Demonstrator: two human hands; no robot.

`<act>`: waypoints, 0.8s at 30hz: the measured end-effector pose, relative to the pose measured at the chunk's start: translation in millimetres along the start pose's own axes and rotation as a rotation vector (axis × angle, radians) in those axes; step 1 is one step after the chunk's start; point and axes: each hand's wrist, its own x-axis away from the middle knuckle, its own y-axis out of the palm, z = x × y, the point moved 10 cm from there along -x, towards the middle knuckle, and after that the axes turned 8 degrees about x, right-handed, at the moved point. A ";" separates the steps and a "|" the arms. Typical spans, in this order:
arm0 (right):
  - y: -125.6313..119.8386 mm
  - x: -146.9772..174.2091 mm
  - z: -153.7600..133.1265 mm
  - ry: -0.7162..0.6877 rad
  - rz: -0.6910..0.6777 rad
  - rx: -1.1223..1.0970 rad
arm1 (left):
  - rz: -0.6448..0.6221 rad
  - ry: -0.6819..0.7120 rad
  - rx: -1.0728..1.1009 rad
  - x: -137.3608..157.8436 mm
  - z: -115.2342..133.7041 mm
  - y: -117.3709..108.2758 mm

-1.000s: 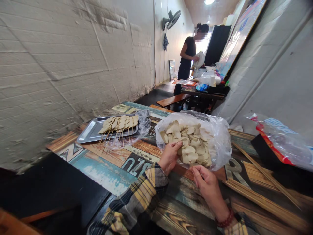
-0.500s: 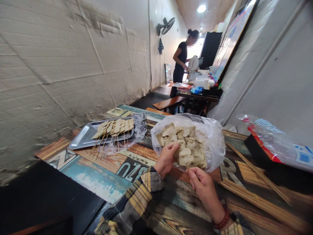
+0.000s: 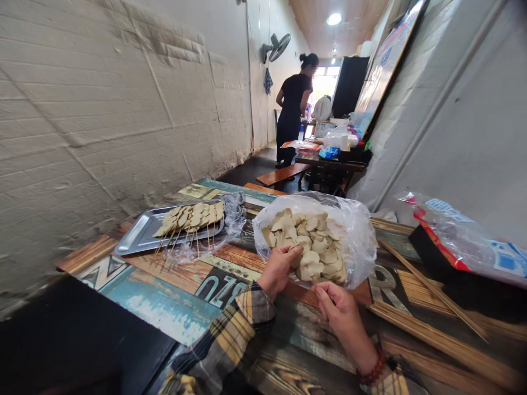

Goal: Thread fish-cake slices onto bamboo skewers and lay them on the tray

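My left hand (image 3: 279, 270) is closed, fingers bent in a pinch at the near left edge of a pile of thin beige slices (image 3: 317, 241). Whatever it grips blends in with the pile. The slices lie in an open clear plastic bag (image 3: 360, 230) on the table. Just in front of the bag, my right hand (image 3: 340, 310) is also closed, thumb against index finger; what is in that pinch is too small to make out. To the left, several skewers of beige slices (image 3: 191, 216) rest on a metal tray (image 3: 138, 233), their sticks over its near edge.
Loose bamboo skewers (image 3: 444, 340) lie to the right on the patterned wooden table (image 3: 173, 307). A black box (image 3: 440, 247) with plastic packaging stands at the right edge. Crumpled grey plastic (image 3: 234, 211) touches the tray. Farther back, a person in black (image 3: 293, 109) stands by another table (image 3: 329, 161).
The person in the background has moved left, turned away and let go of the round white item. My hands keep nearly the same place and pose; the view shifts slightly.
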 end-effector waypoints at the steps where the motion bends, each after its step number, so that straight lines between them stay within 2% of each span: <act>1: -0.1 -0.2 0.2 0.000 0.002 -0.004 | -0.002 -0.002 -0.002 0.2 -0.3 0.5; 15: -2.1 -1.2 2.6 -0.006 0.025 0.012 | -0.023 -0.025 -0.015 2.8 -6.5 4.9; 20: -1.9 -1.5 1.4 0.022 0.024 -0.033 | -0.007 -0.020 0.039 2.4 -6.4 4.4; 24: -4.8 -0.8 1.9 0.060 0.024 -0.082 | -0.063 -0.043 0.122 3.0 -4.9 12.0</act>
